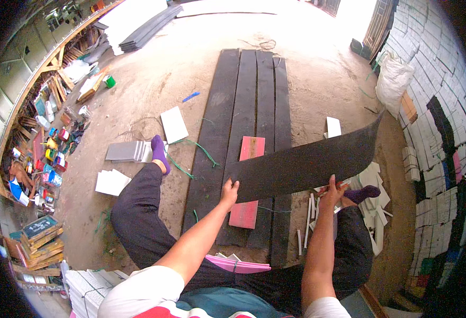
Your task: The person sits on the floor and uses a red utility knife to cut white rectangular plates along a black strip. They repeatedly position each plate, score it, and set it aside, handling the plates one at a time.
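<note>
While the left hand and the right hand each pinched the lower edge of the long dark sheet at frame centre, its unsupported right end could sag and slip onto the dark planks.

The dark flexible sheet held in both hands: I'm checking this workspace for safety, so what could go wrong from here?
1. The dark sheet is gripped only along its near edge by the left hand and right hand; its far end sticks out unsupported and may sag or flap.
2. White offcuts lie scattered by the right foot, so the person could slip or the sheet could snag.
</note>
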`<state>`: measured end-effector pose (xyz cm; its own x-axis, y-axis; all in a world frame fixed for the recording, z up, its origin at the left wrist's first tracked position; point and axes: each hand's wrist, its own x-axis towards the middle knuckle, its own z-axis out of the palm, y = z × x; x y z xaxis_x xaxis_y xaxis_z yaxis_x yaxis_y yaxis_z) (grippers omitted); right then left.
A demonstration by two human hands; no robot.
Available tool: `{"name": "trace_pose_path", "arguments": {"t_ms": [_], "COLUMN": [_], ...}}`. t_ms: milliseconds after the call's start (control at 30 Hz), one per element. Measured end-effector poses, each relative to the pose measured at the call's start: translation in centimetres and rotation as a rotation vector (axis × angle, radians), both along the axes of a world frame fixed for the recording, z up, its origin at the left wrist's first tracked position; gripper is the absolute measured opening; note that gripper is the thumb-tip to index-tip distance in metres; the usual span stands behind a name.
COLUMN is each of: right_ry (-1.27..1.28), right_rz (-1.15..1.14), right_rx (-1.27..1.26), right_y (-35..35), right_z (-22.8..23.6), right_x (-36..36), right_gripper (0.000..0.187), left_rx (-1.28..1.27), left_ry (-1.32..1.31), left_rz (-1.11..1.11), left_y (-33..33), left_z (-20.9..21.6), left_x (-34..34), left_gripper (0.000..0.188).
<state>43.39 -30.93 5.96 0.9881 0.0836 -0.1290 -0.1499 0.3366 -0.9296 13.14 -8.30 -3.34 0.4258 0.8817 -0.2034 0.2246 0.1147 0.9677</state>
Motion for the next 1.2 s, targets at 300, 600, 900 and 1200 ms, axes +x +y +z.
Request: {"name": "trace_pose_path", "arguments": {"t_ms": [300, 600, 900, 1200], "right_ry": [0.272, -0.123, -0.252, -0.411], "right_rz": [0.108, -0.070, -0.200, 0.334], "right_rx": [0.171, -0.108, -0.355, -1.118], "right_y": [-3.8, 0.6, -3.5, -2.9], "right_z": [-6.4, 3.8, -0.1, -13.0], "right_x": [8.1, 6.3, 8.0, -2.1], "right_gripper": [0.037, 0.049, 0.041, 0.038], "left_rx": [-0.285, -0.150, -0.042, 0.071], "left_ry": [0.085, 0.200, 0.503, 0.441], "left_rz": [0.045, 0.003, -0.110, -0.104], "left_y": [0.9, 1.8, 4.3, 5.2], "left_z": [-6.9, -7.1, -10.8, -12.1], "left_x": [-8.0, -5.8, 0.3, -1.7], "left_gripper": [0.028, 0.029, 0.051, 0.055]}}
